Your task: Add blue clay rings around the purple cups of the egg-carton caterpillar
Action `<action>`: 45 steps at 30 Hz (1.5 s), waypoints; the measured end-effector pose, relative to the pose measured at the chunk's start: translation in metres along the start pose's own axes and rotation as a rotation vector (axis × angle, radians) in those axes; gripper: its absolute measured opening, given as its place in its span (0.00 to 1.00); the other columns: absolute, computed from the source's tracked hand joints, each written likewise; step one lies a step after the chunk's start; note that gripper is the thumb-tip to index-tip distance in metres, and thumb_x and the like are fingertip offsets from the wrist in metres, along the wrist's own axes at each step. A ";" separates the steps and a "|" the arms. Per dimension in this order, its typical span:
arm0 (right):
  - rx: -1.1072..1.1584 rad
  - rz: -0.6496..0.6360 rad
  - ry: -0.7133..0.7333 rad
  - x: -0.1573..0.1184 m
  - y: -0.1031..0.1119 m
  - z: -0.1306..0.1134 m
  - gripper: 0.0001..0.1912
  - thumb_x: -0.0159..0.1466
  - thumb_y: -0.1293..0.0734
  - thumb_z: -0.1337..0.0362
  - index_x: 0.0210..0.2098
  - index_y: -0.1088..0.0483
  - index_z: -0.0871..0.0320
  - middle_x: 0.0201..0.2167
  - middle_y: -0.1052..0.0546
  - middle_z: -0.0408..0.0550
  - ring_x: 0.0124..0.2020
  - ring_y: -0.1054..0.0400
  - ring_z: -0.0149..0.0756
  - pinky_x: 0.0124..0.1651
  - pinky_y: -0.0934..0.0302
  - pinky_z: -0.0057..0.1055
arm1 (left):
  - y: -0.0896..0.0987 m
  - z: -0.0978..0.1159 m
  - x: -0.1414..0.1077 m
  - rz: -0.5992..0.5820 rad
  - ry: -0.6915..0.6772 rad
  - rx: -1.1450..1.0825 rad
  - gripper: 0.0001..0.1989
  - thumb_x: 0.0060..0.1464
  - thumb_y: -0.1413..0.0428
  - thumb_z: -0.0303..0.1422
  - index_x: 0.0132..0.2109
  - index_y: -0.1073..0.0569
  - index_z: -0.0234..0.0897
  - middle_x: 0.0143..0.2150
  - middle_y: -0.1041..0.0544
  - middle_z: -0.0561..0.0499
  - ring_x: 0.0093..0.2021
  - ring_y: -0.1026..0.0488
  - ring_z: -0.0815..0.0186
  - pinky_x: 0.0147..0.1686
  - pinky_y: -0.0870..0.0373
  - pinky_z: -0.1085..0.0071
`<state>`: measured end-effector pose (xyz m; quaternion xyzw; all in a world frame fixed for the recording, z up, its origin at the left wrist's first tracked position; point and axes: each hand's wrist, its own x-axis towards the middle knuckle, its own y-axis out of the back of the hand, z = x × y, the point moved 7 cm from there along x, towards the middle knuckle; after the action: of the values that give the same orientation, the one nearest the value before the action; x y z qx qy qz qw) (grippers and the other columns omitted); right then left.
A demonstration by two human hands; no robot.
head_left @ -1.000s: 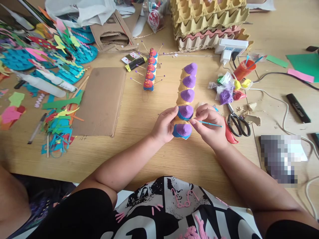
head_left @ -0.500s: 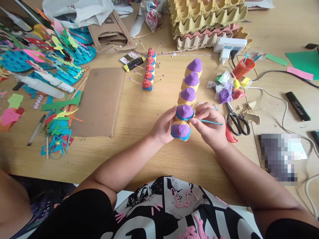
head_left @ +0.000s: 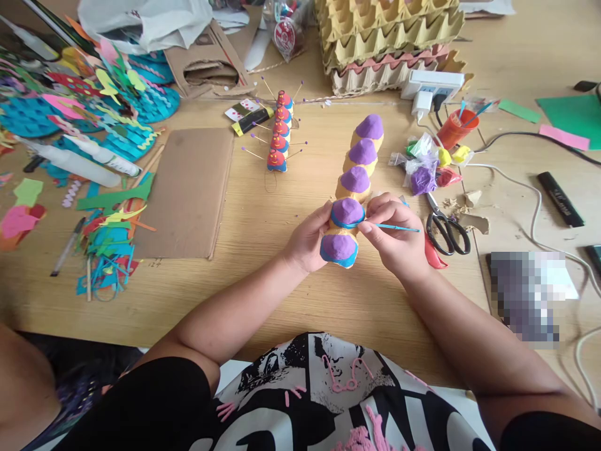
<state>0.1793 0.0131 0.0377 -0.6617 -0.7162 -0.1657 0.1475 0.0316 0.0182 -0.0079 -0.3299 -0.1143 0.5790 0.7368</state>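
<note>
My left hand [head_left: 307, 238] grips the near end of an egg-carton strip [head_left: 346, 172] from its left side, thumb on top and the other fingers partly hidden beneath. Its row of yellowish cups carries purple clay caps [head_left: 355, 180]. Blue clay [head_left: 337, 255] wraps the lower part of the two nearest cups. Between thumb and fingers, my right hand [head_left: 393, 233] pinches a thin blue stick [head_left: 397, 227]. The stick's left end meets the right side of the second cup, at its blue band.
A finished-looking red and blue caterpillar [head_left: 280, 134] stands behind. Cardboard [head_left: 188, 194] and paper scraps [head_left: 110, 244] lie left. Egg trays [head_left: 389, 37] are stacked at the back. Scissors [head_left: 448, 232], bagged clay [head_left: 424, 178] and an orange cup [head_left: 456, 129] sit right. Another person's arm [head_left: 25, 382] shows lower left.
The egg-carton strip has turned slightly, its far end moving a little right and its near end a little left. Both hands keep nearly the same position and hold.
</note>
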 end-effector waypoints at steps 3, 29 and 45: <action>0.035 -0.006 0.002 0.000 0.000 0.002 0.23 0.63 0.18 0.44 0.26 0.26 0.51 0.31 0.26 0.43 0.35 0.30 0.37 0.43 0.31 0.42 | -0.001 0.002 0.001 -0.018 -0.022 0.043 0.27 0.59 0.33 0.63 0.43 0.14 0.43 0.44 0.12 0.47 0.51 0.13 0.51 0.49 0.14 0.54; 0.108 0.009 0.010 -0.001 0.001 0.004 0.21 0.63 0.17 0.48 0.27 0.25 0.51 0.31 0.26 0.42 0.35 0.32 0.36 0.42 0.34 0.40 | -0.001 -0.003 0.000 -0.037 0.037 0.010 0.27 0.76 0.48 0.56 0.51 0.17 0.38 0.45 0.14 0.47 0.62 0.16 0.47 0.52 0.17 0.58; 0.182 0.033 -0.037 -0.002 0.001 0.011 0.20 0.63 0.17 0.48 0.29 0.26 0.51 0.32 0.27 0.43 0.36 0.32 0.37 0.42 0.35 0.40 | -0.002 0.001 0.002 -0.007 0.021 -0.021 0.29 0.77 0.48 0.55 0.48 0.16 0.33 0.39 0.16 0.45 0.48 0.14 0.55 0.45 0.22 0.63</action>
<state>0.1804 0.0159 0.0268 -0.6601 -0.7200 -0.0852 0.1966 0.0330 0.0203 -0.0062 -0.3429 -0.1138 0.5717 0.7366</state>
